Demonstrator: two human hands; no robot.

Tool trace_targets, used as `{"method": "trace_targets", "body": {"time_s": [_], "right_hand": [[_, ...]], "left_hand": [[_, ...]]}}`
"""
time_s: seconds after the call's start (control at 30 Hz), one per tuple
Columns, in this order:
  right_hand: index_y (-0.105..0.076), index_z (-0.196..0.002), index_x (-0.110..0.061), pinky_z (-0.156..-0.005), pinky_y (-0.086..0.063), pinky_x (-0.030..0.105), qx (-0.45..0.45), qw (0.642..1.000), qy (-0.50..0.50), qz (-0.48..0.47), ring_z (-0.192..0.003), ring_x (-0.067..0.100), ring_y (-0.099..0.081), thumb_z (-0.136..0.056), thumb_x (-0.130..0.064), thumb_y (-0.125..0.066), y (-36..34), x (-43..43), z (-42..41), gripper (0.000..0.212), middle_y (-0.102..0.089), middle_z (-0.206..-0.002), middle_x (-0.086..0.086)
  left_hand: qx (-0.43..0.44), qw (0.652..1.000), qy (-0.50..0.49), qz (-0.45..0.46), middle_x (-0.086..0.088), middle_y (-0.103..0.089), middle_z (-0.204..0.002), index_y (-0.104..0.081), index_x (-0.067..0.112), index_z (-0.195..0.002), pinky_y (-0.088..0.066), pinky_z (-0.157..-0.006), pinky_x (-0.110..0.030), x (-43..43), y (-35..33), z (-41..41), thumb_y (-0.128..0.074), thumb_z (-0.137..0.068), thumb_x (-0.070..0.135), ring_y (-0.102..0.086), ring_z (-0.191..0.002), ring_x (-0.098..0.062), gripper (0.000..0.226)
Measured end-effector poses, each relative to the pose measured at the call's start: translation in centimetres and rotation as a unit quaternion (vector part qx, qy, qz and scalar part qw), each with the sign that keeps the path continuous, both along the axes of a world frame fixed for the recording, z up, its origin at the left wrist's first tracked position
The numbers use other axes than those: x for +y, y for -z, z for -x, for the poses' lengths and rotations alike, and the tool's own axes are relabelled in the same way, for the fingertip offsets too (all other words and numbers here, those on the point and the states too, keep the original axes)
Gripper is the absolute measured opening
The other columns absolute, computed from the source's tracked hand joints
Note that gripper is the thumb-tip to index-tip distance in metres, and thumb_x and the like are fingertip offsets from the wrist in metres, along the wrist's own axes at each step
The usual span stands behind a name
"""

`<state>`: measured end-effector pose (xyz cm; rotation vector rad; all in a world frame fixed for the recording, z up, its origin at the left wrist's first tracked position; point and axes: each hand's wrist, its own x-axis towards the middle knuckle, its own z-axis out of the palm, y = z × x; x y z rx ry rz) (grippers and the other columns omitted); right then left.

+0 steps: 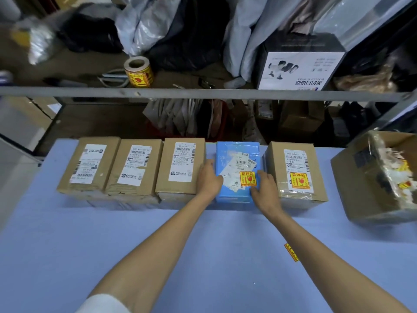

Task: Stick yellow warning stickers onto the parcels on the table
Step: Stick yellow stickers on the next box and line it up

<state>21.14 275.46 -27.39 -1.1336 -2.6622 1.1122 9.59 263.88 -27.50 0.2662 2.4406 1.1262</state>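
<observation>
Running 10 to 2 o'clock along the far edge of the lavender-covered table (67, 245): five parcels are sitting in a row, labels up. Left box (86, 164), second box (135, 168) and third box (180, 166) are touching side to side, each plain cardboard and carrying only a white shipping label.

Left hand (209, 177) is lying in the slot between third box and blue parcel (234, 154), fingers straight along the parcel's left side, thumb on its top. Blue parcel is sitting at 12 o'clock, wearing a yellow sticker (247, 178) near its right front corner. Right hand (265, 185) is pressing the parcel's right side, fingers released, not clenched, thumb tip just below the sticker.

Right box (273, 159) at 1 o'clock is carrying a second sticker (299, 180) over its label. Spare sticker (291, 252) is showing at the edge of the right forearm, 4 o'clock. Open carton (352, 188) at 3 o'clock is tilting and holding yellow-and-white paper scraps.

Behind, grey shelf rail (203, 93) is spanning the frame. On the shelf: sticker roll (138, 72) is standing at 11 o'clock, plastic bags (144, 21) are piling at 12, white printed box (300, 71) is sitting at 1. Below the rail, more bags and cartons are crowding in, detail blurring.
</observation>
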Motion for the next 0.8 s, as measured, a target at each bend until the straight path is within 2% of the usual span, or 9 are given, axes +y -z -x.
{"method": "trace_targets", "body": {"time_s": [0.1,0.17,0.23,0.3,0.43,0.57,0.67,0.73,0.8], "right_hand": [[-0.049,-0.129,-0.002,-0.099,-0.038,0.034,0.031,0.997,-0.034,-0.062,-0.123,0.031,-0.043,-0.088,-0.001,-0.053,-0.6,-1.3,0.6,0.041,-0.048,-0.132,0.016],[-0.052,-0.126,-0.003,-0.1,-0.038,0.035,0.062,0.994,-0.062,-0.058,-0.121,0.03,-0.046,-0.089,-0.001,-0.053,-1.2,-2.3,1.6,0.037,-0.051,-0.13,0.015],[-0.055,-0.123,-0.004,-0.097,-0.045,0.039,0.082,0.993,-0.082,-0.027,-0.116,0.029,-0.052,-0.089,-0.002,-0.054,-1.4,-3.6,2.9,0.035,-0.055,-0.125,0.013],[-0.054,-0.124,-0.004,-0.096,-0.047,0.042,0.077,0.991,-0.107,-0.005,-0.114,0.029,-0.054,-0.09,-0.005,-0.054,-1.4,-4.9,4.4,0.035,-0.056,-0.124,0.013],[-0.042,-0.135,-0.002,-0.1,-0.038,0.038,0.003,0.986,-0.162,0.035,-0.123,0.032,-0.047,-0.094,-0.017,-0.054,-1.1,-7.4,7.2,0.045,-0.05,-0.133,0.017],[-0.037,-0.131,-0.004,-0.091,-0.044,0.041,-0.026,0.983,-0.158,0.091,-0.116,0.036,-0.051,-0.088,-0.025,-0.061,-0.3,-9.2,9.2,0.054,-0.053,-0.127,0.018],[-0.033,-0.134,-0.002,-0.092,-0.046,0.043,-0.033,0.986,-0.135,0.094,-0.115,0.036,-0.053,-0.083,-0.016,-0.069,0.3,-9.7,9.9,0.064,-0.053,-0.127,0.018],[-0.035,-0.132,0.001,-0.091,-0.047,0.042,-0.043,0.988,-0.127,0.077,-0.114,0.036,-0.054,-0.082,-0.013,-0.07,0.3,-9.9,9.9,0.062,-0.054,-0.127,0.019],[-0.038,-0.127,0.003,-0.085,-0.045,0.037,-0.059,0.988,-0.127,0.064,-0.111,0.037,-0.055,-0.082,-0.011,-0.071,0.1,-10.1,9.4,0.058,-0.055,-0.124,0.02]], "left_hand": [[0.07,0.996,-0.056,0.014,-0.009,-0.056,-0.12,-0.055,0.01,-0.119,-0.044,-0.094,-0.036,-2.6,-1.7,1.6,-0.055,-0.081,0.001,-0.054,-0.112,-0.027,0.039],[0.116,0.984,-0.093,0.095,-0.011,-0.05,-0.126,-0.051,0.012,-0.123,-0.039,-0.096,-0.038,-4.8,-2.3,3.0,-0.058,-0.083,0.006,-0.046,-0.118,-0.03,0.041],[0.116,0.969,-0.109,0.189,-0.017,-0.041,-0.133,-0.044,0.009,-0.129,-0.035,-0.099,-0.041,-7.2,-2.3,4.0,-0.061,-0.086,0.016,-0.037,-0.123,-0.035,0.047],[0.099,0.963,-0.095,0.231,-0.021,-0.038,-0.136,-0.04,0.005,-0.131,-0.033,-0.102,-0.043,-8.8,-2.0,4.5,-0.062,-0.088,0.026,-0.034,-0.125,-0.037,0.053],[0.093,0.965,-0.053,0.238,-0.024,-0.036,-0.137,-0.033,-0.002,-0.136,-0.032,-0.101,-0.039,-9.0,-1.9,4.9,-0.06,-0.092,0.032,-0.036,-0.125,-0.036,0.062],[0.077,0.959,-0.045,0.269,-0.025,-0.035,-0.138,-0.029,-0.005,-0.138,-0.034,-0.099,-0.039,-8.0,-1.8,5.4,-0.064,-0.088,0.038,-0.038,-0.124,-0.037,0.074],[0.09,0.96,-0.036,0.264,-0.025,-0.041,-0.134,-0.033,-0.004,-0.135,-0.035,-0.099,-0.04,-7.7,-1.4,5.4,-0.066,-0.087,0.035,-0.041,-0.121,-0.037,0.07],[0.09,0.963,-0.037,0.251,-0.024,-0.041,-0.134,-0.034,-0.001,-0.133,-0.035,-0.1,-0.041,-7.8,-1.3,4.8,-0.067,-0.087,0.034,-0.041,-0.121,-0.037,0.067],[0.081,0.964,-0.047,0.248,-0.023,-0.038,-0.134,-0.031,-0.002,-0.133,-0.035,-0.1,-0.042,-8.5,-1.4,4.0,-0.07,-0.083,0.038,-0.04,-0.12,-0.038,0.075]]}}
